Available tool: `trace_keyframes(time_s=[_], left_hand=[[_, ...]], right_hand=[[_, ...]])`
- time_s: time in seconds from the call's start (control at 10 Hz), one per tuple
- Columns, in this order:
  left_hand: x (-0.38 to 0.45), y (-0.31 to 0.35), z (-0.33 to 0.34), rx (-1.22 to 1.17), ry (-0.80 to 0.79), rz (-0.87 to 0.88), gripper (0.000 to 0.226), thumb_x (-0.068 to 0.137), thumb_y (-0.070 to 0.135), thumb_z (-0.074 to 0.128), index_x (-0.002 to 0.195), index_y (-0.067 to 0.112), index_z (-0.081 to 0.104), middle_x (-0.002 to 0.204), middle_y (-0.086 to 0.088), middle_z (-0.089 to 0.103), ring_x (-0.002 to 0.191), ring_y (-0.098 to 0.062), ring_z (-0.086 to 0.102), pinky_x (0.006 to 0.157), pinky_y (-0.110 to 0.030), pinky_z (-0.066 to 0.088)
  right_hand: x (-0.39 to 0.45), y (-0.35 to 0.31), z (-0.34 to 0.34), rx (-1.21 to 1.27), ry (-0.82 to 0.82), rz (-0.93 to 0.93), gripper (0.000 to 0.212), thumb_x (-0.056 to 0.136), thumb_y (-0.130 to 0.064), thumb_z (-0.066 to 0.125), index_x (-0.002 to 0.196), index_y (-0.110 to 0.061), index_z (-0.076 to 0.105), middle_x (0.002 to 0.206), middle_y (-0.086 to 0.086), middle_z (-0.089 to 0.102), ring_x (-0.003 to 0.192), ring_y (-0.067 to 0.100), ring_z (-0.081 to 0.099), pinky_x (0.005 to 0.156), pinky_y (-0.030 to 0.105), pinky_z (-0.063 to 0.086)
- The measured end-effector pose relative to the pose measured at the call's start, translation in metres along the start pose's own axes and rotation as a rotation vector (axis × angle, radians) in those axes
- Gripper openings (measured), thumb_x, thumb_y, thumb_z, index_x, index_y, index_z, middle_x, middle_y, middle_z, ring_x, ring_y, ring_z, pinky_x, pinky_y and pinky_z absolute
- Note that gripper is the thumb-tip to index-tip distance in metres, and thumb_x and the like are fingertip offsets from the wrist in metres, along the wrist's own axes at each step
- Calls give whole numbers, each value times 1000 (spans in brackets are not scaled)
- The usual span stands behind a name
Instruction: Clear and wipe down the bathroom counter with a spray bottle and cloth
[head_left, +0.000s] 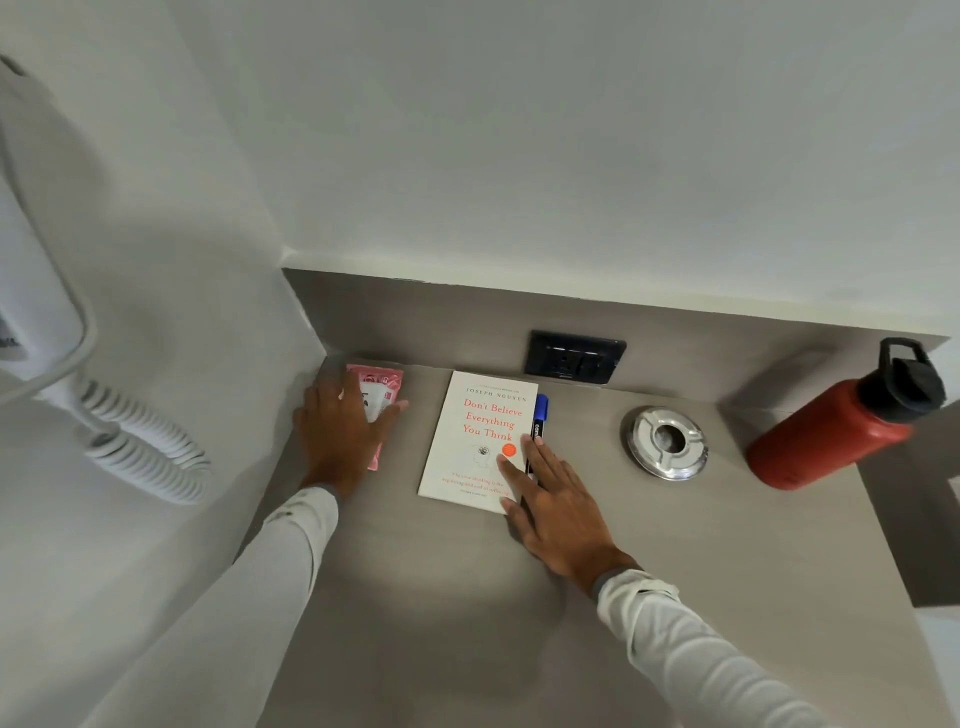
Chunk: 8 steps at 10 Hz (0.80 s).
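- A white dryer (31, 291) hangs on the left wall, its coiled cord (140, 441) drooping beside the counter (675, 571).
- The left hand (337, 431) lies flat on a pink packet (382, 395) in the counter's back left corner, fingers spread and relaxed, not closed around it.
- A white book (475, 441) lies face up mid-counter, with a blue marker (538, 421) touching its right edge.
- The right hand (556, 499) rests open across the book's lower right corner, fingertips (527, 441) on the marker, gripping nothing.
- A black outlet (574, 357) sits on the backsplash behind.
- A metal ashtray (667, 442) stands right of the marker.
- A red bottle (841, 426) with a black cap stands at the far right.
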<state>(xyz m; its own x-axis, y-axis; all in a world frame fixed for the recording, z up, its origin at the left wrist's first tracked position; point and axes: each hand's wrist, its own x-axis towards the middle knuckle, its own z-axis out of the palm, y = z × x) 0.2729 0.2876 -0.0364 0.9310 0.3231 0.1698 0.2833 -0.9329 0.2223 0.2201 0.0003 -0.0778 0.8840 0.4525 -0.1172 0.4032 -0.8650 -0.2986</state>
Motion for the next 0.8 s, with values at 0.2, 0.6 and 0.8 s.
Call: trace_keyframes(time_s=[0.2, 0.6, 0.8], left_hand=[[-62, 31, 12, -128, -175, 405, 64, 86, 55, 61, 135, 16, 52, 130, -10, 56, 119, -28, 55, 91, -41, 52], [-108, 45, 32, -70, -140, 320, 62, 89, 58, 53, 133, 14, 57, 115, -8, 59, 111, -28, 55, 91, -40, 51], [-107, 49, 18, -48, -112, 336, 68, 90, 61, 49, 138, 13, 50, 119, -8, 57, 113, -28, 55, 91, -40, 49]], right_hand=[[-5, 5, 2, 114, 11, 137, 81, 100, -59, 38, 161, -21, 2, 170, 8, -3, 158, 22, -5, 127, 36, 0], [-2, 5, -17, 130, -80, 127, 80, 103, -51, 41, 161, -13, 2, 170, 10, -1, 158, 24, -2, 129, 37, 4], [-21, -4, -56, 319, 116, 89, 73, 104, -44, 47, 161, -15, 13, 170, 8, 4, 158, 21, 3, 129, 34, 9]])
